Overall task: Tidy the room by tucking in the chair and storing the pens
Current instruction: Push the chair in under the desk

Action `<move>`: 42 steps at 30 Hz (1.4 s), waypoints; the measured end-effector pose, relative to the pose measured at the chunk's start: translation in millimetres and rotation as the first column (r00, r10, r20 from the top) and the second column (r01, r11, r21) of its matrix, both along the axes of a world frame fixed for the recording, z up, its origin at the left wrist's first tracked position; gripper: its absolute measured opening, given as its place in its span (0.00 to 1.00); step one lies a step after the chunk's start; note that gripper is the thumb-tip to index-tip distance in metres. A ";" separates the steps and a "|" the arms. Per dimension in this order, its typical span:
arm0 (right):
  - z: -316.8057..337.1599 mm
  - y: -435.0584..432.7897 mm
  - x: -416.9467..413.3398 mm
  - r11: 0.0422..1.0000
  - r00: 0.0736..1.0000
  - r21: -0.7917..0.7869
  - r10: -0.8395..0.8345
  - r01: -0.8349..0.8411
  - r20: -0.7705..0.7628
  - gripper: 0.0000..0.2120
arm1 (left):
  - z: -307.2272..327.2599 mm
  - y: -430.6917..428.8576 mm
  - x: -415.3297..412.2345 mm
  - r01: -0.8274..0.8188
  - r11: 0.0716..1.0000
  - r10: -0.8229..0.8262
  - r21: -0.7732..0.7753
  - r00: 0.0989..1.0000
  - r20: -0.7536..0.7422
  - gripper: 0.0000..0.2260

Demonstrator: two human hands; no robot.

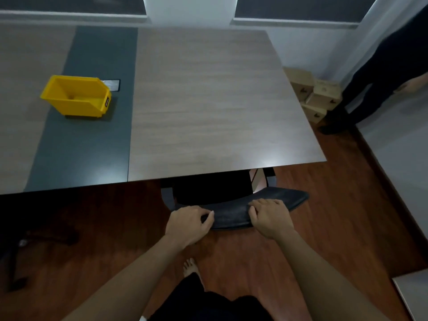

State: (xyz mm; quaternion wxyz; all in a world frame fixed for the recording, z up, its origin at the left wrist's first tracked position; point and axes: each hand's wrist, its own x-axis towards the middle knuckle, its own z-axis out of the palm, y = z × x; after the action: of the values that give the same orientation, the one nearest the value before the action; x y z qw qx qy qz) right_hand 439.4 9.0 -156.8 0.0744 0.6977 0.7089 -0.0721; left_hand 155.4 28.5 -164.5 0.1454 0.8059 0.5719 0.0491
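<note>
A black office chair (pixel 278 198) stands at the near edge of the wooden table (pixel 208 100), its seat mostly hidden under the tabletop. My left hand (pixel 188 222) and my right hand (pixel 269 216) both grip the top of the chair's curved backrest, side by side. A yellow plastic bin (pixel 76 96) sits on the table's dark grey strip at the left; it looks empty from here. I see no pens in this view.
Several cardboard boxes (pixel 317 96) are stacked on the floor by the wall at the right. Another person's dark-clad legs (pixel 379 84) stand beside them. A dark chair base (pixel 20 262) sits on the wooden floor at the left. My bare foot (pixel 191 266) is below the chair.
</note>
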 end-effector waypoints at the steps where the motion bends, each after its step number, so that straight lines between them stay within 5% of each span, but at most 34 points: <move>1: -2.8 5.0 2.4 1.000 1.000 0.023 0.006 -0.006 -0.005 0.22 | -0.4 4.4 1.8 -0.016 1.000 0.016 0.006 1.000 0.002 0.24; 18: -14.7 69.5 7.9 0.977 0.994 0.197 -0.068 0.084 -0.086 0.19 | -1.8 73.4 18.8 -0.129 0.989 0.135 0.072 0.988 -0.079 0.20; 38: -0.7 81.2 -9.5 0.996 0.986 0.023 -0.077 0.082 -0.148 0.23 | 7.1 95.3 5.8 -0.141 0.983 0.124 -0.118 0.982 -0.143 0.21; 42: 13.0 95.1 -6.5 0.993 0.978 -0.116 -0.042 0.019 -0.203 0.29 | 21.8 89.6 -2.6 -0.190 0.963 0.186 -0.192 0.982 -0.040 0.21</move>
State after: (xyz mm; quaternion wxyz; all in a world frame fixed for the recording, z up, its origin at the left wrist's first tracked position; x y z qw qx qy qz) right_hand 433.0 104.1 -143.8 0.0395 0.6920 0.6967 -0.1850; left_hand 152.8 118.1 -142.7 0.2121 0.7302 0.6495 -0.0021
